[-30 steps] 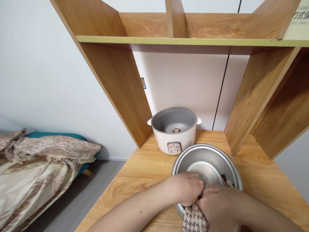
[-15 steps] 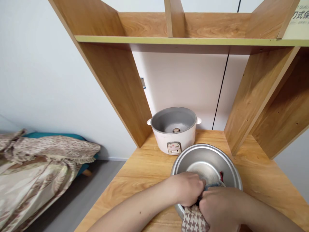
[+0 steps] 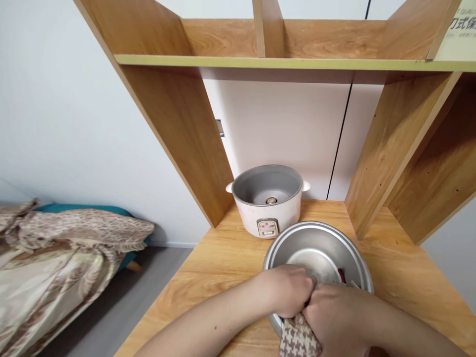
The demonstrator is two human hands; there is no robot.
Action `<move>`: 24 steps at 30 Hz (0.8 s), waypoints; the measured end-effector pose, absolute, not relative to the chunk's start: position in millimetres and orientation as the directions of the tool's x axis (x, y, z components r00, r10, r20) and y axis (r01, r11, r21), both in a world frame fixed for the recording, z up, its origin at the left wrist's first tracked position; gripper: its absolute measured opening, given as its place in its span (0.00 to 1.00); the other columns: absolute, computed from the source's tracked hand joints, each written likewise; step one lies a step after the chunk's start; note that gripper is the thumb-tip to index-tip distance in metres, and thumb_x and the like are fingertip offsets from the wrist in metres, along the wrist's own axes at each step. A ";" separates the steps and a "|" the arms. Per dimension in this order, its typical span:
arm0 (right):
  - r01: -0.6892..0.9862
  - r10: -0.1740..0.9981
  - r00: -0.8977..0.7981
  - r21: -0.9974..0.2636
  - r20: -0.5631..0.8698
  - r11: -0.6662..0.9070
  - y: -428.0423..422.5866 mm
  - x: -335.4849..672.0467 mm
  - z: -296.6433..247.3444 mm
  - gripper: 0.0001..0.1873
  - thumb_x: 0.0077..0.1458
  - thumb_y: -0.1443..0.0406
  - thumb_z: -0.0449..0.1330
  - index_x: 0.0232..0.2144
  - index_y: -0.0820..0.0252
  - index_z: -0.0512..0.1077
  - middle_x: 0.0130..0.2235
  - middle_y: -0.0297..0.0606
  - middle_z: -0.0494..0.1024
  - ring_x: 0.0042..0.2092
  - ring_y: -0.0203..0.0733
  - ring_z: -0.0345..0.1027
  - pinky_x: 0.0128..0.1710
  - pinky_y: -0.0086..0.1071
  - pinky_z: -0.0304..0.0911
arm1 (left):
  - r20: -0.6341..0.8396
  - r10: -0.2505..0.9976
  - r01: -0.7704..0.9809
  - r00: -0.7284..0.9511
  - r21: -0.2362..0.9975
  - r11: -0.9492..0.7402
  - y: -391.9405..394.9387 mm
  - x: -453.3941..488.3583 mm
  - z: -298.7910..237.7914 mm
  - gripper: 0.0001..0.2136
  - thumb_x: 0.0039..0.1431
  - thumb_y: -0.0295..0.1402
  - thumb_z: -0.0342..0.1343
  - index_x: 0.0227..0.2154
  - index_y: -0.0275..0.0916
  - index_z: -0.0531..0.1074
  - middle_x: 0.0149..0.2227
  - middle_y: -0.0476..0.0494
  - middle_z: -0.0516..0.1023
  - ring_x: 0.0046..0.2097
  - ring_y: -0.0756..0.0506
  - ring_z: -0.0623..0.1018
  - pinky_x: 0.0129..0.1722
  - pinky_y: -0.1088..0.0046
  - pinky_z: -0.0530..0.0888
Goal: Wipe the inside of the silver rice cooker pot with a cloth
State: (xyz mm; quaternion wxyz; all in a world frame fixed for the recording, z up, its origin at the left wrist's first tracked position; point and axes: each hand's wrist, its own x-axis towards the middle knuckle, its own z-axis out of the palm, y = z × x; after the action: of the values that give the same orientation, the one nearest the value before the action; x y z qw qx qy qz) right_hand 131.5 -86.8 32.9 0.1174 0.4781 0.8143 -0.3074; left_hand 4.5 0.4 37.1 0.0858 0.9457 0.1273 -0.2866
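A wide silver metal inner pot [image 3: 320, 238] stands on the wooden desk, and both hands are over its near side. My left hand [image 3: 292, 290] is closed on the upper end of a brown-and-white houndstooth cloth [image 3: 300, 337]. My right hand [image 3: 336, 312] is closed beside it, knuckles against the left fingers, gripping the same cloth. The cloth hangs down over the pot's near rim; its full shape is hidden. Inside the pot, a small dark red piece [image 3: 341, 275] shows beyond my right hand. Whatever lies under the hands is covered.
Behind the pot stands a white rice cooker body [image 3: 269, 213], lidless, with its grey inside showing. Wooden uprights [image 3: 405, 144] and a shelf [image 3: 275, 62] frame the desk [image 3: 208, 263]. A bed with a patterned cover [image 3: 74, 248] is at the left.
My right hand has turned and shifted slightly up and inward, closer to the left. A blue piece seen between the hands is now covered. The left hand stays in place.
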 end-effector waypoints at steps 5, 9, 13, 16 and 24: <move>0.871 0.661 -0.489 -0.361 -0.569 0.333 -86.1 129.9 38.4 0.24 0.59 0.59 0.67 0.52 0.67 0.87 0.54 0.55 0.90 0.54 0.57 0.83 0.52 0.39 0.75 | -0.567 0.206 0.302 0.798 0.080 -0.950 -1.7 4.4 41.7 0.19 0.65 0.24 0.61 0.57 0.28 0.82 0.49 0.25 0.90 0.52 0.29 0.91 0.48 0.60 0.88; 0.890 0.692 -0.451 -0.346 -0.564 0.298 -86.9 127.4 44.8 0.19 0.58 0.59 0.68 0.47 0.62 0.88 0.48 0.52 0.91 0.45 0.56 0.83 0.42 0.40 0.74 | -0.571 0.199 0.296 0.796 0.080 -0.952 -1.3 4.8 41.4 0.19 0.64 0.24 0.61 0.57 0.28 0.82 0.49 0.25 0.90 0.53 0.29 0.91 0.49 0.61 0.87; 0.893 0.671 -0.447 -0.345 -0.591 0.290 -85.7 128.2 41.4 0.19 0.58 0.56 0.68 0.46 0.62 0.87 0.48 0.51 0.91 0.47 0.56 0.83 0.44 0.39 0.74 | -0.570 0.196 0.293 0.798 0.083 -0.953 0.2 4.8 39.2 0.19 0.63 0.24 0.62 0.56 0.29 0.83 0.48 0.26 0.90 0.52 0.30 0.91 0.47 0.62 0.87; 0.875 0.659 -0.481 -0.356 -0.578 0.327 -83.6 129.5 32.9 0.20 0.59 0.56 0.68 0.47 0.63 0.86 0.51 0.52 0.90 0.51 0.57 0.83 0.49 0.40 0.75 | -0.570 0.191 0.290 0.799 0.087 -0.953 0.7 4.3 38.1 0.19 0.63 0.24 0.62 0.55 0.28 0.83 0.47 0.25 0.90 0.51 0.30 0.91 0.47 0.62 0.87; 0.869 0.649 -0.492 -0.369 -0.580 0.329 -85.3 131.6 30.3 0.23 0.62 0.55 0.66 0.51 0.64 0.86 0.56 0.54 0.90 0.55 0.59 0.84 0.51 0.40 0.74 | -0.553 0.195 0.297 0.810 0.099 -0.950 -0.6 3.5 38.1 0.18 0.65 0.25 0.60 0.56 0.29 0.83 0.47 0.25 0.90 0.51 0.29 0.91 0.45 0.61 0.86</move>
State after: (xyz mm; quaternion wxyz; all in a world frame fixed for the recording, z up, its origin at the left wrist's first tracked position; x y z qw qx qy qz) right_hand 131.6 -85.3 30.3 0.1664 0.4756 0.7980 -0.3305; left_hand 3.5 -0.6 38.1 0.0908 0.9470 0.1300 -0.2794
